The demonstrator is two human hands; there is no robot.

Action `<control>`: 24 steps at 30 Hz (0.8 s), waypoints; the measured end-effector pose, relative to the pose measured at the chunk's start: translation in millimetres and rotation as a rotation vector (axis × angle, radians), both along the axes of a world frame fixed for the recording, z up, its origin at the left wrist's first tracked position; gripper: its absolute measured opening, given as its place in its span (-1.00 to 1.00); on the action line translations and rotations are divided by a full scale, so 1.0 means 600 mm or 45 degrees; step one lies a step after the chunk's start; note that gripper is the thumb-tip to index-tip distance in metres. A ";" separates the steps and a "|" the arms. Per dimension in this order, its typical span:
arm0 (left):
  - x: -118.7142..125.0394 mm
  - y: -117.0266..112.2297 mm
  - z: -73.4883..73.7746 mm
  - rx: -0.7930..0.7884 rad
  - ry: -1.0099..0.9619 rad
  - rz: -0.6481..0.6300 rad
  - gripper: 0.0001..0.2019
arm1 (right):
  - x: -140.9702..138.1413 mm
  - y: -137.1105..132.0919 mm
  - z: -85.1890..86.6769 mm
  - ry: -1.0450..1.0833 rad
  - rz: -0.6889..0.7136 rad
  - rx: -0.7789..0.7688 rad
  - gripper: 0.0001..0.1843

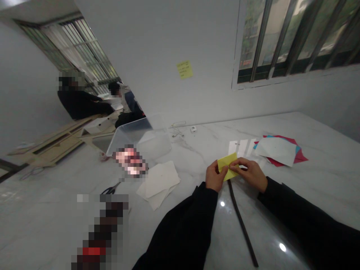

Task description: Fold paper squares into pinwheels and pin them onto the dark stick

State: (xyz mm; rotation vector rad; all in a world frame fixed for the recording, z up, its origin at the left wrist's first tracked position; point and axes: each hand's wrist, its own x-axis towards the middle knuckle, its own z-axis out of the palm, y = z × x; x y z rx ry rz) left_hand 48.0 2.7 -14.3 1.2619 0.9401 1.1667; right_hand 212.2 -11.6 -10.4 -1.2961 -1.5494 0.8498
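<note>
A small square of yellow paper [231, 174] is pinched between my two hands, a little above the table. My left hand [215, 177] grips its left side, with the thumb on the near face. On the right side my right hand [252, 173] is closed, its thumb and index finger pressed near the middle of the paper. What lies between those fingertips is too small to make out. A long thin dark strip [241, 217] runs from under the paper down the marble table towards me; I cannot tell whether the two are joined.
White paper sheets [163, 180] and scissors [109, 190] lie left. A clear plastic bin [157, 144] stands behind them. Coloured and white sheets [278, 150] lie right. A small white cube [193, 129] sits by the wall beneath a yellow note [185, 70]. Two people sit far left.
</note>
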 end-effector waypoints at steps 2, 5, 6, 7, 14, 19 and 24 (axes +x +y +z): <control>0.000 0.001 -0.002 -0.003 -0.013 -0.003 -0.69 | -0.002 0.000 -0.001 0.024 -0.004 -0.025 -0.75; 0.000 -0.001 0.000 -0.024 -0.035 -0.011 -0.70 | -0.005 -0.001 -0.003 0.081 0.004 -0.062 -0.73; 0.001 -0.001 0.001 -0.031 -0.041 -0.013 -0.70 | -0.006 -0.001 -0.004 0.103 0.011 -0.070 -0.73; 0.001 -0.002 0.003 -0.034 -0.046 -0.014 -0.71 | -0.007 -0.002 -0.004 0.122 0.016 -0.072 -0.73; 0.002 -0.003 0.003 -0.051 -0.066 -0.020 -0.73 | -0.016 -0.006 -0.008 0.265 -0.032 -0.005 -0.64; 0.003 -0.004 0.003 -0.069 -0.074 -0.039 -0.69 | -0.022 -0.014 0.005 0.431 0.006 -0.019 -0.20; 0.004 -0.003 0.003 -0.094 -0.054 -0.036 -0.62 | -0.017 -0.011 0.008 0.357 0.042 -0.054 -0.36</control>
